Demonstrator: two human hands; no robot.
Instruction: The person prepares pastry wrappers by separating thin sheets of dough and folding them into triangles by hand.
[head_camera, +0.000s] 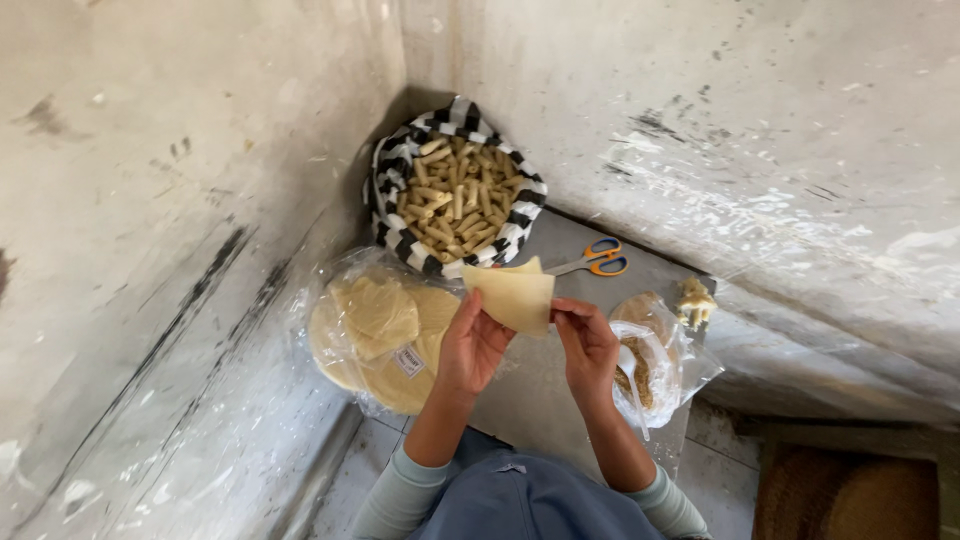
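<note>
Together left hand (470, 345), right hand (588, 345) raised, pinching pastry sheet (512, 295).

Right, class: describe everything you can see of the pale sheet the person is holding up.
The pale sheet is a thin, cream-yellow piece that looks like dough or pastry, roughly wedge-shaped with straight edges. It is held up flat between both hands, the left hand pinching its lower left edge and the right hand its lower right corner. It hangs above the grey board, in front of the striped bowl.

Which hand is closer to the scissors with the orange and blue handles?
Right. The right hand is just below the scissors, holding the thin pastry sheet. The left hand holds the sheet's other edge, farther left.
</note>
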